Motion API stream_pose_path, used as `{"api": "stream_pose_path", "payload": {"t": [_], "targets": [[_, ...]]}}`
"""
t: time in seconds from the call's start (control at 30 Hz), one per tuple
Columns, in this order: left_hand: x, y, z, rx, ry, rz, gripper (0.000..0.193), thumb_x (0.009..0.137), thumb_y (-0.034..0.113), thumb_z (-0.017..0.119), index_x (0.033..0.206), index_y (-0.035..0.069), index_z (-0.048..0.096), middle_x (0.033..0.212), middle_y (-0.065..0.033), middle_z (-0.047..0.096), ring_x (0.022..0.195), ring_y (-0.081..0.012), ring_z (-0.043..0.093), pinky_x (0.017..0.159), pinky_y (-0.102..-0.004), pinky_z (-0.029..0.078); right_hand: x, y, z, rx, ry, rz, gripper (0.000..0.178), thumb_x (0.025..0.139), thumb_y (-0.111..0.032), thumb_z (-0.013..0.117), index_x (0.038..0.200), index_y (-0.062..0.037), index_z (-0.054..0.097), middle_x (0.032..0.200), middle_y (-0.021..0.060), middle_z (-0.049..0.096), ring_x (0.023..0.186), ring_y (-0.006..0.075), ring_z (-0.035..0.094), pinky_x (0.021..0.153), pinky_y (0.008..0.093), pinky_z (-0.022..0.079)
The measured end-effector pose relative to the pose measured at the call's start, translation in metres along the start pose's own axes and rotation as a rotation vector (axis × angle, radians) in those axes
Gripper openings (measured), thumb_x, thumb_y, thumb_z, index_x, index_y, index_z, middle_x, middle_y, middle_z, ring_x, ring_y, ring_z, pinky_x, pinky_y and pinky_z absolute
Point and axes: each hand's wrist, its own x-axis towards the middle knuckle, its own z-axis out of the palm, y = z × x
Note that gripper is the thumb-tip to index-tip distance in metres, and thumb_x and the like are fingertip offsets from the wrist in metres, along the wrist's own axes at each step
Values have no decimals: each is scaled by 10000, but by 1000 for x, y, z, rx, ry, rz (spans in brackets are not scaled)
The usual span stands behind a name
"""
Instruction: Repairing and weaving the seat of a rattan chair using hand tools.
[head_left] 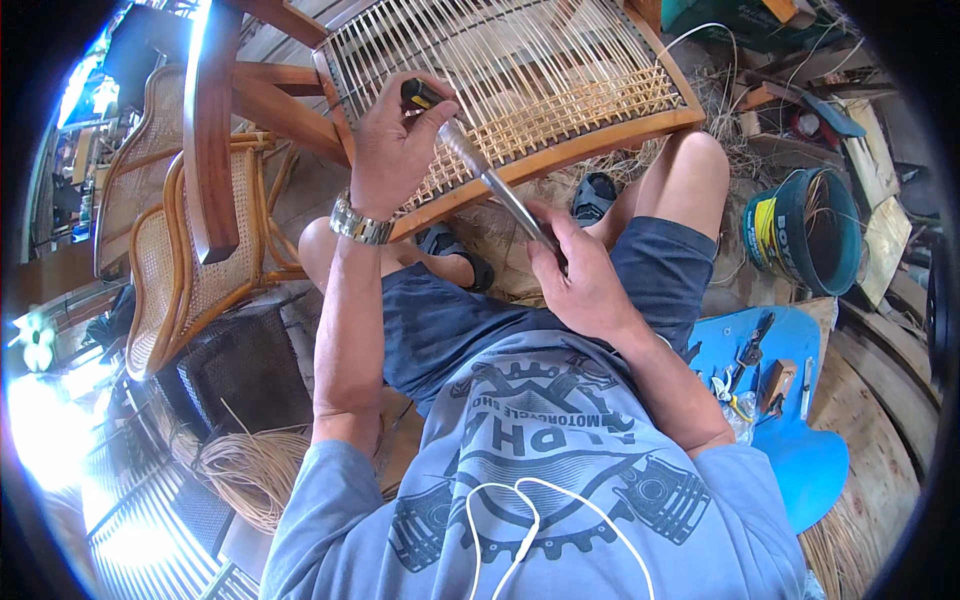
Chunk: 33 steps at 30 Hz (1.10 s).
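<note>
- Up front, the left hand [392, 150] was closed around the yellow-and-black handle of a long metal tool [487, 175], thumb and fingers wrapped over its top end.
- The right hand [578, 275] pinched the tool's lower end, fingers curled tight around the shaft's tip just above the lap.
- The tool ran slantwise between both hands, from the upper left down to the lower right, in front of the chair seat.
- A wooden chair seat frame [590, 143] lay tilted against the knees, with pale cane strands stretched across it and a woven band along its near edge.
- A metal watch [360, 224] sat on the left wrist.
- To the left stood cane-backed chairs [170, 250], with a coil of loose cane [248, 470] on the floor below them.
- To the right, a teal bucket [805, 232] stood near a blue stool [800, 450] carrying small hand tools.
</note>
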Motion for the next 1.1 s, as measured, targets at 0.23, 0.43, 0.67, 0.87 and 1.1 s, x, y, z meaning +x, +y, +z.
{"api": "stream_pose_path", "payload": {"t": [0.23, 0.43, 0.67, 0.87, 1.1], "targets": [[6, -3, 7, 96, 5, 24, 222, 953, 173, 748, 1126, 85, 638, 931, -43, 734, 787, -118, 694, 708, -290, 550, -4, -13, -20, 46, -50, 189, 392, 1012, -39, 551, 1398, 24, 513, 979, 62, 598, 857, 107, 559, 798, 266, 479], [7, -9, 6, 86, -11, 61, 222, 954, 192, 748, 1121, 93, 638, 906, -37, 732, 763, -124, 685, 690, -299, 541, 26, -3, -37, -13, 17, -1, 360, 1003, -79, 567, 1349, 21, 557, 872, 97, 621, 754, 133, 573, 726, 311, 504], [4, -2, 8, 102, -64, 37, 209, 951, 161, 741, 1117, 88, 637, 875, -44, 733, 755, -112, 678, 672, -289, 529, 15, 0, -42, 119, 173, 77, 357, 1012, -72, 568, 1361, 3, 558, 935, 39, 595, 775, 95, 522, 720, 264, 471], [-1, 2, 9, 52, -59, -12, 210, 953, 144, 741, 1124, 78, 638, 882, -35, 727, 779, -107, 677, 706, -285, 533, 7, -2, -41, 109, 44, 154, 358, 1016, -63, 564, 1367, 6, 552, 942, 40, 602, 792, 103, 538, 736, 281, 484], [-16, 4, 3, -71, 51, 8, 200, 962, 110, 738, 1130, 68, 639, 993, -21, 734, 868, -89, 682, 751, -272, 546, -20, -7, -49, 171, 105, 241, 372, 1025, -62, 564, 1387, 19, 538, 1067, 40, 603, 920, 92, 541, 845, 247, 468]]}}
